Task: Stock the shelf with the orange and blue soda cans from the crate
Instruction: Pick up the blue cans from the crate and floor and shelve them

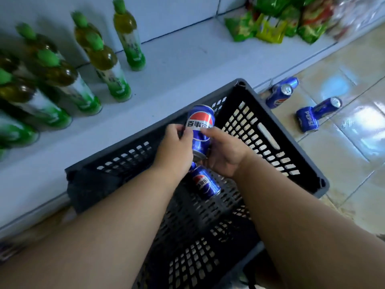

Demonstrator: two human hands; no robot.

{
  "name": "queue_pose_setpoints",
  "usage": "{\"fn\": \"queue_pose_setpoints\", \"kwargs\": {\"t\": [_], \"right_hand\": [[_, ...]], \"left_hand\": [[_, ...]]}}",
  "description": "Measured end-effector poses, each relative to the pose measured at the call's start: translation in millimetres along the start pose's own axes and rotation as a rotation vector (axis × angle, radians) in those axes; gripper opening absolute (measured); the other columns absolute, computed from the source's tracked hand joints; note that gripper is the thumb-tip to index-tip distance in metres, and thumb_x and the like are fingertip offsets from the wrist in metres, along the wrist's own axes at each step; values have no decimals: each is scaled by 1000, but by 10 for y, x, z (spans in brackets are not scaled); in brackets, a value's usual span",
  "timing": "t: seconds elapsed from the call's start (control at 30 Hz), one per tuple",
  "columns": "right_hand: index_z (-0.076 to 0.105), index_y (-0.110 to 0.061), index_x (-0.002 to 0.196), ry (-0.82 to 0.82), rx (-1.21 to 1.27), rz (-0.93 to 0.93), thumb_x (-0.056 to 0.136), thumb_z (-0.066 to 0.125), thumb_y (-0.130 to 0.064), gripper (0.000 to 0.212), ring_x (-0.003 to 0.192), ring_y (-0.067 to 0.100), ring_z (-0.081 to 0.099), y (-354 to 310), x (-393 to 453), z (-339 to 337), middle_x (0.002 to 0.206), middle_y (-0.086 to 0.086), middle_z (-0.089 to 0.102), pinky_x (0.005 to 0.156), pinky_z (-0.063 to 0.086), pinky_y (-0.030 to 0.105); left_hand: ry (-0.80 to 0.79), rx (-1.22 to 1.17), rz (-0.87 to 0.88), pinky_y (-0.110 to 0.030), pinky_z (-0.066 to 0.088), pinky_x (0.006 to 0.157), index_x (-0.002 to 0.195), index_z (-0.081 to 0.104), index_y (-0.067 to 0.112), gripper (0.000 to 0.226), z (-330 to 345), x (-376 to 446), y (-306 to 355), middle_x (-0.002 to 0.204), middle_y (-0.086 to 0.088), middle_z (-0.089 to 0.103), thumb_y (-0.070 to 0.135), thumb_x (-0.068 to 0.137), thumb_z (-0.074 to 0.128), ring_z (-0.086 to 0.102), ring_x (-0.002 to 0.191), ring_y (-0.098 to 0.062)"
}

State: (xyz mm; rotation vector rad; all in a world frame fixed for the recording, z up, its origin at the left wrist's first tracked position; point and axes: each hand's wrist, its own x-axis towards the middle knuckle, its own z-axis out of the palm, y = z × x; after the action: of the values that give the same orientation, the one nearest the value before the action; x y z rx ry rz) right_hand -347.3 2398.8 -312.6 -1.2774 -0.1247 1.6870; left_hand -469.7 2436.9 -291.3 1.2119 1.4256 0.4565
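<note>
Over the dark grey slatted crate (268, 134), both my hands hold one blue soda can (200, 124). My left hand (176, 150) grips its left side and my right hand (225, 151) grips its right side and bottom. A second blue can (205, 183) lies on its side on the crate floor just below my hands. The white shelf (173, 65) runs behind the crate. No orange can is in view.
Several green-capped tea bottles (108, 65) stand on the shelf at the left. Green snack bags (277, 21) lie on the shelf at the far right. Several blue cans (308, 119) lie on the tiled floor (343, 163) right of the crate.
</note>
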Motion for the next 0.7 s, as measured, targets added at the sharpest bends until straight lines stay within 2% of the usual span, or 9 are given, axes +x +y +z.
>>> {"fn": "queue_pose_setpoints", "kwargs": {"t": [0.07, 0.13, 0.23, 0.3, 0.37, 0.47, 0.53, 0.63, 0.7], "right_hand": [[47, -4, 140, -24, -39, -67, 79, 73, -31, 72, 96, 31, 66, -174, -124, 298, 120, 21, 63, 71, 58, 40], [48, -4, 138, -44, -94, -152, 89, 68, -31, 59, 99, 33, 66, -359, -264, 597, 121, 24, 63, 74, 58, 41], [51, -10, 131, -86, -185, -276, 94, 63, -27, 43, 97, 30, 67, -633, -557, 1016, 112, 17, 69, 76, 58, 42], [53, -11, 130, -143, -221, -364, 93, 64, -25, 41, 97, 30, 67, -795, -770, 1266, 110, 15, 70, 85, 57, 47], [54, -10, 130, -195, -236, -455, 94, 63, -22, 39, 96, 29, 68, -927, -979, 1509, 107, 14, 71, 88, 56, 49], [57, -9, 129, -246, -247, -566, 94, 62, -20, 37, 98, 26, 68, -1037, -1244, 1859, 115, 17, 69, 84, 58, 45], [59, -11, 127, -248, -267, -636, 96, 61, -20, 33, 96, 23, 70, -1075, -1389, 2094, 113, 14, 71, 80, 57, 38], [60, -14, 126, -202, -317, -726, 97, 60, -22, 30, 100, 23, 72, -1153, -1585, 2409, 111, 13, 72, 82, 57, 35], [59, -14, 126, -169, -366, -763, 97, 61, -24, 31, 100, 24, 72, -1199, -1718, 2606, 111, 13, 72, 85, 59, 38]], "left_hand": [[81, -49, 40, -39, 52, 87, 110, 51, 28, 19, -139, -117, 226, 108, -2, 66, 43, 100, 43, 63, 94, -22], [146, -74, 73, -36, 49, 83, 111, 49, 29, 19, -305, -236, 484, 106, 0, 64, 43, 101, 40, 61, 93, -23], [196, -171, 160, -37, 51, 83, 111, 50, 33, 17, -608, -436, 851, 102, 2, 64, 43, 101, 41, 63, 93, -21], [198, -271, 237, -42, 56, 83, 109, 54, 35, 19, -831, -580, 1095, 100, 4, 67, 46, 97, 47, 67, 92, -19], [180, -355, 284, -46, 58, 81, 108, 58, 38, 24, -1057, -702, 1303, 103, 4, 70, 51, 88, 52, 70, 92, -19], [146, -473, 354, -38, 54, 75, 114, 59, 35, 21, -1337, -868, 1521, 107, 3, 72, 42, 95, 54, 70, 95, -20], [148, -559, 396, -39, 56, 76, 118, 58, 31, 21, -1464, -971, 1629, 111, 1, 71, 38, 99, 53, 71, 97, -20], [169, -617, 458, -40, 58, 82, 118, 56, 33, 20, -1614, -1150, 1813, 114, 2, 68, 40, 100, 50, 70, 98, -16], [163, -624, 495, -33, 55, 75, 117, 52, 36, 18, -1740, -1247, 1906, 116, 3, 66, 43, 101, 47, 68, 97, -13]]}}
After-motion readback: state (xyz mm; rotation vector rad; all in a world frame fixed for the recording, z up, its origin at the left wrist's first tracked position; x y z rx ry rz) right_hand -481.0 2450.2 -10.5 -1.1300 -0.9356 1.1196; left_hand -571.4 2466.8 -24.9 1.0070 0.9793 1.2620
